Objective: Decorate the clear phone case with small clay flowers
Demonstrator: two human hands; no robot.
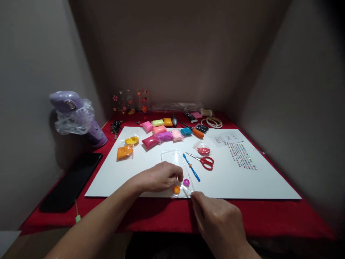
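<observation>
A clear phone case lies lengthwise near the front edge of the white board. Two small clay flowers sit at its near end, a purple one and an orange one. Over the left side of the case, my left hand has its fingers curled down; what they may pinch is hidden. At the near right corner my right hand is closed around a thin pale tool, its tip pointing between the flowers. A blue modelling tool and red-handled scissors lie to the right.
Several coloured clay packets cover the board's back. An orange packet lies left, a red one right. Rhinestone stickers lie far right. A black phone and purple device stand on the left over red cloth.
</observation>
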